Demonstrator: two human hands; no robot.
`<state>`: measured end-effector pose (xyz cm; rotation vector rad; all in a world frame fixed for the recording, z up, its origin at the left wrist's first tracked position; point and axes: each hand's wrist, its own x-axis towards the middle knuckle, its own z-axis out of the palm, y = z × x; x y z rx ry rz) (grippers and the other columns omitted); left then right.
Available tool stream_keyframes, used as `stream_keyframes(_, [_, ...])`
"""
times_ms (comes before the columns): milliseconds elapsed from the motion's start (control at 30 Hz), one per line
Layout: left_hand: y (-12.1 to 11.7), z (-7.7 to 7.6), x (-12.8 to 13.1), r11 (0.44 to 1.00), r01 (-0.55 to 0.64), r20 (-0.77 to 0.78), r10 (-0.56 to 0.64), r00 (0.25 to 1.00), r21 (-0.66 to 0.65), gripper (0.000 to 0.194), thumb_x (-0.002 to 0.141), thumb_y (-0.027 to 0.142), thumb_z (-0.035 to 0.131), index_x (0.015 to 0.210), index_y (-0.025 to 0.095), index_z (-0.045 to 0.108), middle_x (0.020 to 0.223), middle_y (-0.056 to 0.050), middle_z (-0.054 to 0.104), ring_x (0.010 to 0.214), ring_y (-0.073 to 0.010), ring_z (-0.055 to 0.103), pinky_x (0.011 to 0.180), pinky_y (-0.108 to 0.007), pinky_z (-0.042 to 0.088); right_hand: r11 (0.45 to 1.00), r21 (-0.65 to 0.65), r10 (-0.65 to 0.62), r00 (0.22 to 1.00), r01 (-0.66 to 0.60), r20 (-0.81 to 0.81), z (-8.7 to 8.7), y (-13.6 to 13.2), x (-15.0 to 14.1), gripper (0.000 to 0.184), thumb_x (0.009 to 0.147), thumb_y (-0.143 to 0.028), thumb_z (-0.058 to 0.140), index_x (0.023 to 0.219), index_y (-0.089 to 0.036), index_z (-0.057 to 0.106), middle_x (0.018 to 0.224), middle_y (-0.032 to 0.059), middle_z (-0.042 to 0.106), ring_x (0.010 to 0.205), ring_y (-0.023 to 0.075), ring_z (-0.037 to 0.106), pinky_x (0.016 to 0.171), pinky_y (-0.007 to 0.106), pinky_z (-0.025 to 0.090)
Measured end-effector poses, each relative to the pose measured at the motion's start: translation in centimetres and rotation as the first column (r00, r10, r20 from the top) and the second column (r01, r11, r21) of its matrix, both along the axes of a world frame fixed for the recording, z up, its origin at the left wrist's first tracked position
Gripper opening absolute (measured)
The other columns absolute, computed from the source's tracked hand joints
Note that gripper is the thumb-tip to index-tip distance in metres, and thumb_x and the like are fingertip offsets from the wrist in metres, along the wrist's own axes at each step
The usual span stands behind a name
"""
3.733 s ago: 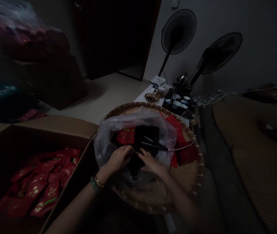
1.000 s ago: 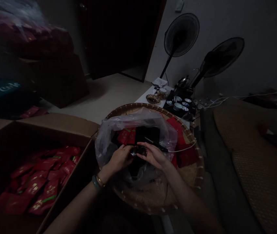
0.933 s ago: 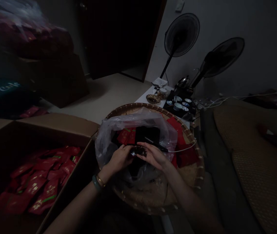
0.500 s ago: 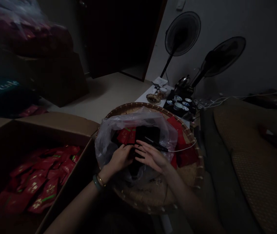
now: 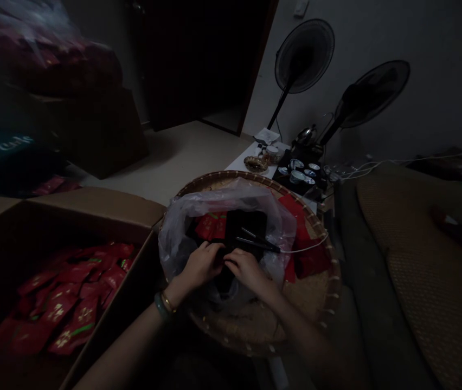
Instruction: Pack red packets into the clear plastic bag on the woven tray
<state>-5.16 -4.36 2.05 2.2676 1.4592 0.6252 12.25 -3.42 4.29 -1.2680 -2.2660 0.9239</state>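
My left hand [image 5: 203, 264] and my right hand [image 5: 249, 271] meet over an open clear plastic bag [image 5: 174, 216], fingertips close together. Both have their fingers curled and pinched around something dark that I cannot make out in the low light. Just beyond my right hand lies a black hair straightener [image 5: 261, 244], its two plates parted and a white cord running right. Red packets [image 5: 210, 226] show inside the bag, beside a black area. Everything here rests in a round woven bamboo tray [image 5: 331, 281], where more red packets [image 5: 296, 208] lie at the right.
At left, an open cardboard box [image 5: 104, 208] holds many red packets [image 5: 64, 309]. Beyond the tray, small cups [image 5: 298, 176] stand near two pedestal fans [image 5: 304, 57]. A woven mat [image 5: 410, 260] covers a seat at right. A filled plastic bag [image 5: 52, 54] sits on a carton behind.
My right hand's spread fingers have curled in and come down towards my left fingertips, uncovering more of the hair straightener. My left hand has hardly moved.
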Motion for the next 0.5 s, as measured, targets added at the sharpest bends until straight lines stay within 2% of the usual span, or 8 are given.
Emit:
stream_keyframes(133, [0.0, -0.4, 0.0, 1.000, 0.018, -0.005, -0.018, 1.000, 0.012, 0.045, 0.071, 0.018, 0.058, 0.115, 0.019, 0.047, 0.108, -0.004, 0.060, 0.095, -0.0212, 0.050, 0.078, -0.031, 0.045, 0.996, -0.026, -0.085, 0.990, 0.082, -0.111, 0.0, 0.7, 0.0, 0.017, 0.078, -0.018, 0.055, 0.086, -0.025, 0.069, 0.080, 0.0038, 0.065, 0.071, 0.0171, 0.059, 0.067, 0.030, 0.044])
stream_keyframes(300, [-0.1, -0.6, 0.1, 0.999, 0.011, -0.026, -0.010, 1.000, 0.032, 0.042, 0.070, 0.017, 0.057, 0.112, 0.017, 0.049, 0.103, -0.005, 0.061, 0.091, -0.0215, 0.050, 0.077, -0.032, 0.045, 0.992, -0.041, -0.121, 0.978, 0.116, -0.170, 0.3, 0.4, -0.3, 0.034, 0.076, -0.015, 0.054, 0.107, -0.026, 0.061, 0.083, 0.0011, 0.063, 0.062, 0.0127, 0.055, 0.064, 0.028, 0.045])
stream_keyframes(400, [-0.1, -0.5, 0.2, 0.999, 0.017, 0.016, -0.018, 1.000, 0.034, 0.044, 0.069, 0.014, 0.058, 0.112, 0.017, 0.048, 0.105, -0.006, 0.059, 0.093, -0.0214, 0.049, 0.080, -0.033, 0.045, 0.991, 0.058, -0.113, 0.989, 0.120, -0.100, 0.4, -0.3, -0.7, 0.030, 0.076, -0.024, 0.058, 0.106, -0.026, 0.061, 0.093, 0.0048, 0.061, 0.076, 0.0178, 0.055, 0.073, 0.034, 0.045])
stream_keyframes(500, [-0.1, -0.1, 0.4, 1.000, 0.022, 0.088, -0.024, 0.996, 0.020, 0.047, 0.068, 0.011, 0.058, 0.113, 0.018, 0.047, 0.110, -0.006, 0.058, 0.097, -0.0207, 0.049, 0.084, -0.033, 0.044, 0.977, 0.155, -0.148, 0.989, 0.145, 0.010, -0.1, -0.6, -0.8, 0.019, 0.073, -0.031, 0.063, 0.091, -0.023, 0.065, 0.097, 0.0093, 0.057, 0.095, 0.0254, 0.049, 0.081, 0.039, 0.042])
